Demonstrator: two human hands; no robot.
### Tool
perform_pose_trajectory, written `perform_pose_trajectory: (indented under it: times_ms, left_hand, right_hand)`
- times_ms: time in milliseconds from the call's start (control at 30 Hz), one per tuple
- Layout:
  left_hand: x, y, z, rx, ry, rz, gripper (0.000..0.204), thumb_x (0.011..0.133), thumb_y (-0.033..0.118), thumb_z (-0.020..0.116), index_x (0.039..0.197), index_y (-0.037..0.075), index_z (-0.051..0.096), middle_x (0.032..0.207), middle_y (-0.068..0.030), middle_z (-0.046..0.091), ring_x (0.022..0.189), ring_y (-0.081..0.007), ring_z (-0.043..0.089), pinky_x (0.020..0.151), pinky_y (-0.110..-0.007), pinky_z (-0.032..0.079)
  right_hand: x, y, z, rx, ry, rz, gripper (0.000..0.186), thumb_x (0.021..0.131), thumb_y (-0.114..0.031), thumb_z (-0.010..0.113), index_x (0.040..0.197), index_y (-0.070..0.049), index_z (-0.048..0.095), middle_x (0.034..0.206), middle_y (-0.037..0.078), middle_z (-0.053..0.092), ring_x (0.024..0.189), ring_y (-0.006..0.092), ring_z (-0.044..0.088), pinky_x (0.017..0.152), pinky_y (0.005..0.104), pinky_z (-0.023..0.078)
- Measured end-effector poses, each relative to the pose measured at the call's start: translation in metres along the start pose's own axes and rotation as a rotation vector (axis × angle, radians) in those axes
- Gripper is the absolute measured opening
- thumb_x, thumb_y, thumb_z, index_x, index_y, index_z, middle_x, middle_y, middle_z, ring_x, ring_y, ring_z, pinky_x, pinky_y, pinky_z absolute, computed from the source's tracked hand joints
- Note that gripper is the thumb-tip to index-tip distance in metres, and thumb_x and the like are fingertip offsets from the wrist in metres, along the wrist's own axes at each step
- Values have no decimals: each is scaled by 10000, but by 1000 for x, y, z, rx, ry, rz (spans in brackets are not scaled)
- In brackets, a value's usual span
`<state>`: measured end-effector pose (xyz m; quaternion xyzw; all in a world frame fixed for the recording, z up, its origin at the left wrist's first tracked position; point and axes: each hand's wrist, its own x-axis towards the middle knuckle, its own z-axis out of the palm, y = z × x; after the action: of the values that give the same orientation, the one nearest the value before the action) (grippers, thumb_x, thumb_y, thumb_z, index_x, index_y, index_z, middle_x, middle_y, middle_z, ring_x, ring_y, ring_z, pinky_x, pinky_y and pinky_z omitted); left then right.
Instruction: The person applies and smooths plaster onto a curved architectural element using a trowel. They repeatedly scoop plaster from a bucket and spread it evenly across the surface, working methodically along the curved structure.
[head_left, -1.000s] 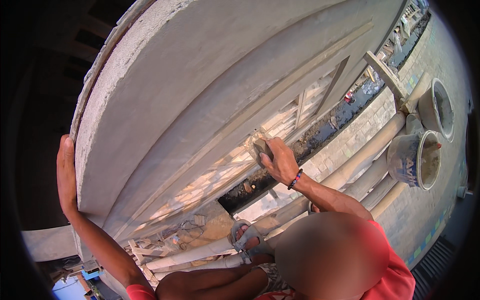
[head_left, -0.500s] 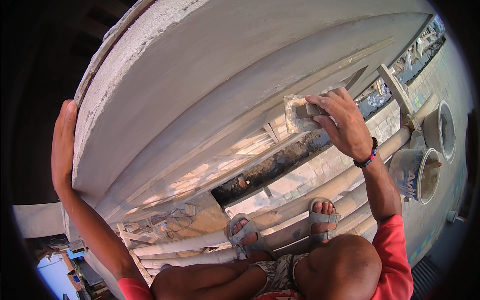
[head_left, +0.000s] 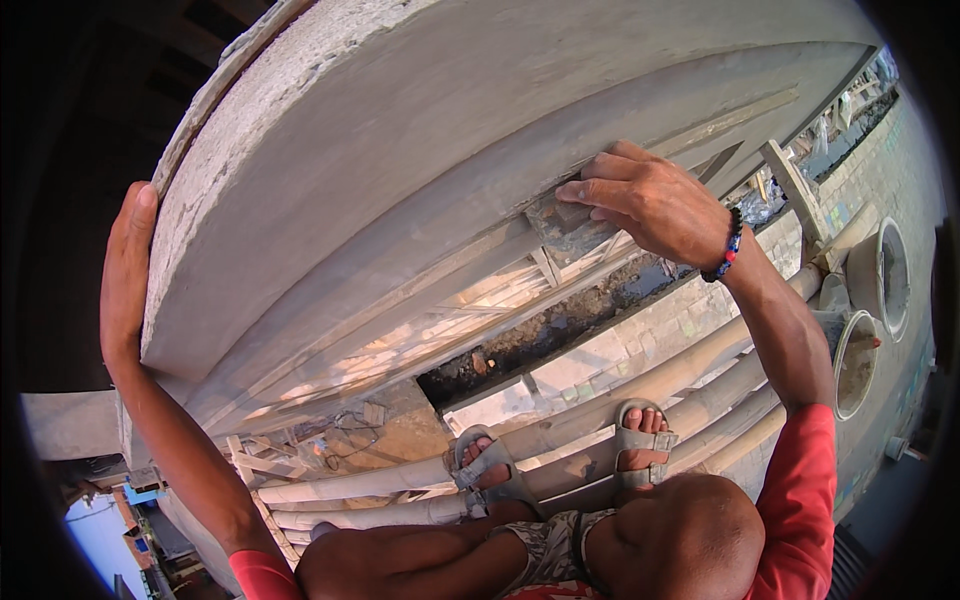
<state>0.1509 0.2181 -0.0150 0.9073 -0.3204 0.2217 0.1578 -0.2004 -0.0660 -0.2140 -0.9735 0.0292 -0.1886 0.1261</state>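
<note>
My left hand lies with outstretched fingers along the rough outer edge of a grey plastered wall. My right hand grips a small plastering float by its handle, most of which my fingers cover. The float's flat plate is at the curved moulding on the wall's face; whether its whole surface touches the plaster is hard to tell. Around my right wrist is a dark beaded bracelet.
Bamboo poles carry my sandalled feet. Below runs a dark trench beside paving. Two mortar buckets, the nearer one and the farther one, stand at right. A wooden post rises beyond my right arm.
My right hand has shifted left and turned over, bringing the float from a raised, tilted position to the moulding. My left hand stays on the wall's edge.
</note>
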Motion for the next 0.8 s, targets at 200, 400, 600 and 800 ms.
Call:
perform_pose_trajectory:
  times_ms: [200, 400, 600, 800]
  left_hand:
    - [-3, 1, -2, -52, -83, -15, 787, 890, 790, 458, 1212, 102, 664, 1191, -152, 639, 1112, -274, 579, 1046, -449, 385]
    - [0, 4, -6, -46, -139, -60, 873, 861, 813, 469, 1350, 108, 626, 1388, -184, 576, 1260, -307, 539, 1104, -482, 349]
    - [-6, 3, -3, 6, -66, -104, 927, 840, 831, 471, 1426, 120, 576, 1488, -203, 501, 1355, -354, 479, 1136, -525, 318]
    - [-3, 8, -4, -80, -121, -5, 735, 923, 738, 474, 1231, 95, 652, 1210, -168, 616, 1136, -270, 553, 1046, -436, 373]
  right_hand:
    - [-17, 28, -13, 20, -52, 72, 351, 879, -79, 670, 1228, -105, 689, 1030, 67, 661, 1009, 276, 614, 870, 406, 541]
    - [-41, 66, -45, -6, -56, 121, 388, 836, 13, 674, 1214, -68, 705, 1021, 125, 673, 959, 303, 643, 861, 410, 556]
    - [-50, 62, -89, -66, -90, 409, 363, 808, 22, 677, 1170, -5, 701, 987, 142, 672, 910, 304, 634, 836, 411, 554]
    - [-13, -13, -35, 71, 44, 17, 351, 820, -41, 703, 1170, -58, 703, 936, 85, 670, 898, 280, 621, 797, 404, 558]
